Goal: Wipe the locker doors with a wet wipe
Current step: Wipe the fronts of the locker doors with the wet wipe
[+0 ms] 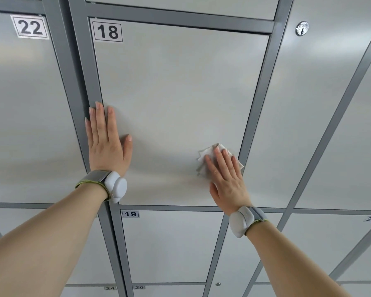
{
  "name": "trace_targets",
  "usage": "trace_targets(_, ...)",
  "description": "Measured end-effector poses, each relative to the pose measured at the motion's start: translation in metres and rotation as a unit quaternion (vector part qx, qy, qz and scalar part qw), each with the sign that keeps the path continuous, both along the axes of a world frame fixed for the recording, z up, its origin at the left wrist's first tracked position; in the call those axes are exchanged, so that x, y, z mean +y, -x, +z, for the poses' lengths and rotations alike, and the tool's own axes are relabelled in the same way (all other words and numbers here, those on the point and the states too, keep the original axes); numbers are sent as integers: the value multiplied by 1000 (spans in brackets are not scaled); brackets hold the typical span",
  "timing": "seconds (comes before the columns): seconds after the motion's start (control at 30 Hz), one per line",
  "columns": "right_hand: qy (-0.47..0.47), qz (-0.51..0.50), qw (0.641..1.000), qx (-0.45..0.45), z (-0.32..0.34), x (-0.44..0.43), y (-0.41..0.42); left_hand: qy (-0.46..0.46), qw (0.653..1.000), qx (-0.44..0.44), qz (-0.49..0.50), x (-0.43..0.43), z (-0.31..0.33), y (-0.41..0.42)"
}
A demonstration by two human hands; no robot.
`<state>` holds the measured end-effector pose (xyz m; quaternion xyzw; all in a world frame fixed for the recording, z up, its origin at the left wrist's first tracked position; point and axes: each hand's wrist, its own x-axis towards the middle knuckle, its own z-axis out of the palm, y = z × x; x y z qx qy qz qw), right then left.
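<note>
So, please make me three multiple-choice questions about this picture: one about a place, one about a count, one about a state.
1. On which locker door is the wet wipe pressed?
A. 22
B. 18
C. 19

2. How many wrists carry a white device on a band?
A. none
B. one
C. two

3. How is the left hand?
A. flat and open on the door
B. closed in a fist
C. holding a key

Answers:
1 B: the wet wipe lies under the right hand on door 18, near its lower right corner.
2 C: one wrist device shows on each arm.
3 A: the left hand rests with fingers spread, holding nothing.
</note>
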<state>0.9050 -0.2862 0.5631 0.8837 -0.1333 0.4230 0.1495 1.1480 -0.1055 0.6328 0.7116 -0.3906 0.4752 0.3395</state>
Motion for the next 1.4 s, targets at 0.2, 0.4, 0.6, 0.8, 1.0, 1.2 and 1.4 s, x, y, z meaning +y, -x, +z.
trace_targets(0.2, 2, 14, 999, 38, 8, 3, 7, 0, 1000, 1, 2, 2, 1, 2)
trace_targets(0.4, -54, -2, 996, -73, 45, 15, -9, -8, 1000, -1, 5, 5, 1, 1)
trace_targets(0.6, -25, 26, 998, -43, 30, 26, -28, -14, 1000, -3, 2, 10, 1, 1)
trace_targets(0.8, 18, 29, 999, 42, 6, 27, -32, -18, 1000, -9, 0, 10, 0, 0)
trace_targets(1.0, 28, 60, 997, 49, 8, 26, -23, -25, 999, -17, -13, 13, -2, -5)
trace_targets(1.2, -55, 5, 994, -90, 38, 34, -33, -35, 998, -24, -36, 18, -2, -9)
trace_targets(1.4, -101, -15, 983, -150, 56, 41, -49, -59, 995, -49, -56, 23, -1, -15)
